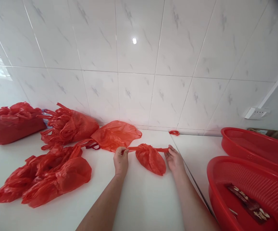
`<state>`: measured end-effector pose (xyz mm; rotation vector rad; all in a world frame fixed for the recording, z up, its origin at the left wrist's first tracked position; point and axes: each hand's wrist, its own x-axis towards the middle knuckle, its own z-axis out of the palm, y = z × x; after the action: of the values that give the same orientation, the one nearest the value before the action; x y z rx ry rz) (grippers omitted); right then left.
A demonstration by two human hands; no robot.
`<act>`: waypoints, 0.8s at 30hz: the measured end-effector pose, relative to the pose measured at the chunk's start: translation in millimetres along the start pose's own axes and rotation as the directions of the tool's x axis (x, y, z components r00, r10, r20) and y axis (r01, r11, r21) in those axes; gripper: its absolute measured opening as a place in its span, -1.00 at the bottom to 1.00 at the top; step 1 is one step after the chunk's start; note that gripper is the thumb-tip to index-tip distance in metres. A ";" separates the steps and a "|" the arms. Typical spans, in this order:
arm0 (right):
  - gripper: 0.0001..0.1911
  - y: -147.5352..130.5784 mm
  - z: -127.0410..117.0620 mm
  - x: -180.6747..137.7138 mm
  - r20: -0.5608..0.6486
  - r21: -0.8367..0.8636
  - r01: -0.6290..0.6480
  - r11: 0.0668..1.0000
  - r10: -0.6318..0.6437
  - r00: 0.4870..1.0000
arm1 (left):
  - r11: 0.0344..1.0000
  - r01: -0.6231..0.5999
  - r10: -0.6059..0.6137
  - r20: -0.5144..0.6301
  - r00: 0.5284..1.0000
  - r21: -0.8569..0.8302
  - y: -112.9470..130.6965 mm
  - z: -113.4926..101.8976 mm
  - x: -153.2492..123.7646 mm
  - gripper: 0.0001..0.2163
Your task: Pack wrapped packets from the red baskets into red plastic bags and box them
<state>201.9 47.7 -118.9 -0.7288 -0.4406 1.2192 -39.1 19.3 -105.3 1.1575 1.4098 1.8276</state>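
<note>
A small red plastic bag (150,160), gathered and knotted at its top, is stretched between my two hands by its handles. My left hand (121,159) pinches the left handle. Between the fingers of my right hand (174,158) is the end of the right handle. The bag's rounded body hangs just over or rests on the white tabletop (143,205); I cannot tell which. Its contents are hidden by the plastic. Behind my left hand lies a loose, flattened red bag (117,134).
To the left lie several bunched red bags (57,175), a rolled bundle of bags (73,125) and a red stack (16,125). At right stand two red plastic baskets (215,166), the nearer with dark wrappers (249,202) inside. A red scrap (174,132) sits by the tiled wall (139,99).
</note>
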 end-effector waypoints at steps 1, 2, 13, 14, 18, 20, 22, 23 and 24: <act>-0.72 0.3 -3.6 2.2 -0.011 -0.002 0.005 1.000 -0.005 1.000 | 1.000 0.015 -0.015 -0.009 1.000 0.000 -1.0 -1.0 0.9 -0.86; -0.72 1.3 -6.1 3.6 -0.019 -0.004 0.007 1.000 -0.007 1.000 | 1.000 0.026 -0.026 -0.012 1.000 0.004 -2.0 -1.6 1.1 -0.86; -0.60 1.0 -5.3 0.7 -0.064 -0.096 0.046 0.994 -0.052 0.997 | 0.995 -0.001 0.008 -0.072 0.997 0.104 -5.1 -0.7 0.3 -0.84; -0.54 0.5 -2.7 -2.0 -0.070 -0.151 0.063 0.987 -0.074 0.995 | 0.984 -0.078 0.093 -0.088 0.992 0.162 -4.2 1.0 -0.6 -0.77; -0.46 4.5 14.0 -22.5 0.051 -0.515 0.114 0.849 -0.102 0.993 | 0.824 -0.396 0.400 0.080 0.913 0.405 -1.1 13.1 -14.1 -0.55; -0.50 8.1 22.2 -35.3 0.205 -0.646 0.089 0.758 0.059 0.977 | 0.784 -0.460 0.376 0.271 0.886 0.418 -0.3 19.2 -24.2 -0.39; -0.51 10.5 26.7 -44.3 0.301 -0.711 0.031 0.703 0.264 0.916 | 0.797 -0.474 0.282 0.463 0.840 0.375 0.1 22.7 -32.3 -0.20; -0.51 11.2 27.1 -46.1 0.313 -0.722 -0.005 0.692 0.333 0.890 | 0.808 -0.467 0.236 0.530 0.815 0.358 0.3 23.1 -35.2 -0.18; -0.51 11.6 26.4 -45.9 0.307 -0.717 -0.039 0.696 0.365 0.879 | 0.819 -0.450 0.192 0.569 0.800 0.357 0.6 22.4 -37.3 -0.25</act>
<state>162.5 13.0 -105.3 -1.1804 -1.2728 1.4419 -1.6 -1.0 -114.1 2.0880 1.4213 1.2234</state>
